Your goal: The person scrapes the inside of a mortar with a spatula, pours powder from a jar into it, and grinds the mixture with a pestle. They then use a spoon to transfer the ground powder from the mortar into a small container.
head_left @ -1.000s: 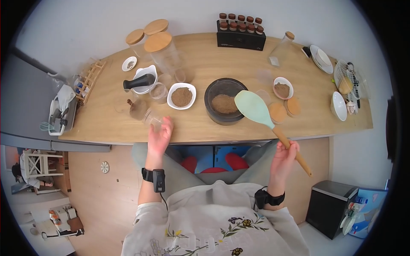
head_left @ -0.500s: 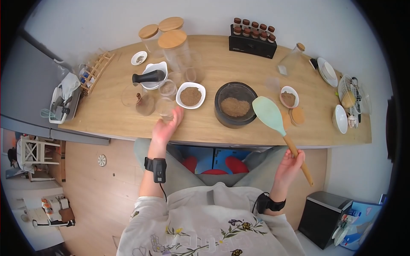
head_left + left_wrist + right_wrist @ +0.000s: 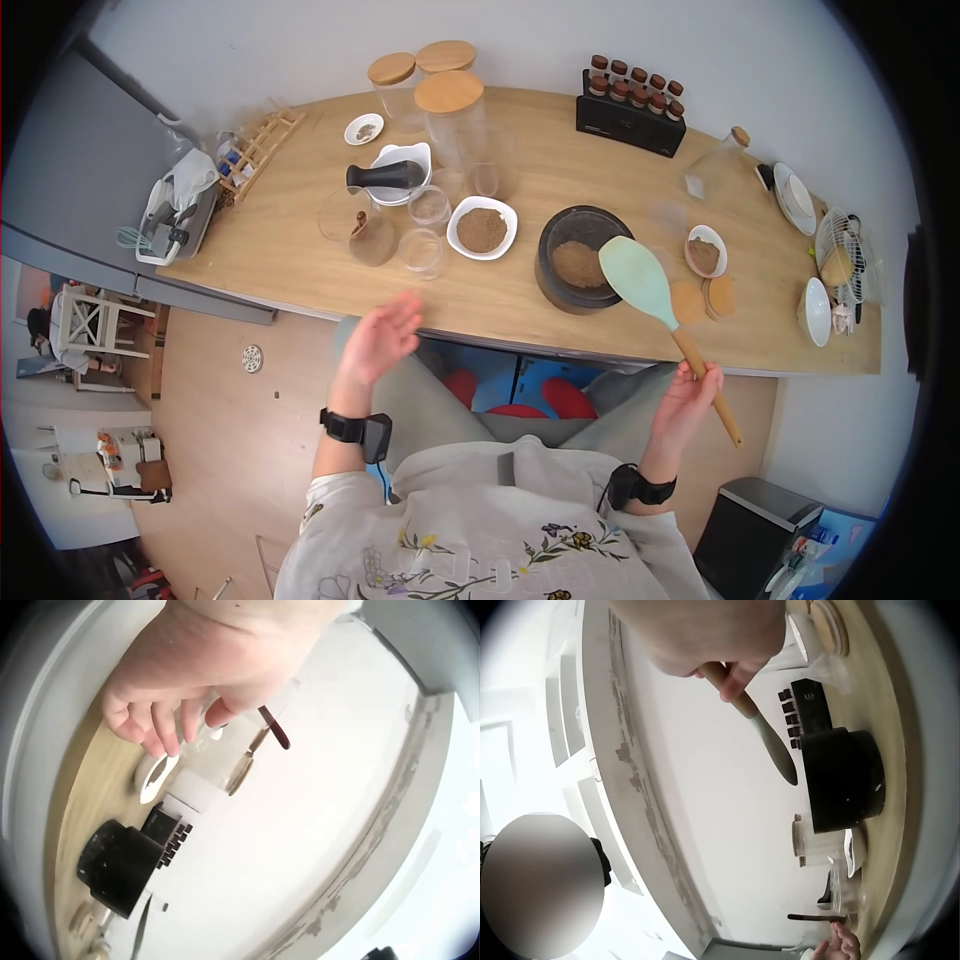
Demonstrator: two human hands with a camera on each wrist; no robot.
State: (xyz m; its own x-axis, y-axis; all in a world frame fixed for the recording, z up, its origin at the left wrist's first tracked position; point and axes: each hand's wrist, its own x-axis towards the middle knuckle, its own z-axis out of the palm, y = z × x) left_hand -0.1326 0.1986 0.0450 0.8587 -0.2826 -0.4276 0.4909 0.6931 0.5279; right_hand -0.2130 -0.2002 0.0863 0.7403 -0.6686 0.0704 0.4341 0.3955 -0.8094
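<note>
My right hand (image 3: 686,402) holds the wooden handle of a mint-green spatula (image 3: 640,280), its head over the right rim of a dark stone mortar (image 3: 577,300) with brown powder inside. In the right wrist view, thumb and fingers of the right hand (image 3: 727,652) pinch that handle. Off the table's front edge, my left hand (image 3: 380,342) is raised, fingers loosely extended and holding nothing. A small clear cup (image 3: 421,254) stands on the table beyond it. Right of the cup is a white square bowl (image 3: 482,228) of brown powder.
A white bowl (image 3: 418,153) bearing a black pestle (image 3: 385,176) and tall lidded jars (image 3: 455,125) stand at the back left. A black spice rack (image 3: 630,124) is at the back. Wooden lids (image 3: 719,297) and a small bowl (image 3: 706,251) lie right of the mortar.
My left hand has let go of the small clear cup, which now stands upright, and has drawn back toward me. My right hand still holds the spatula. The head view has shifted.
</note>
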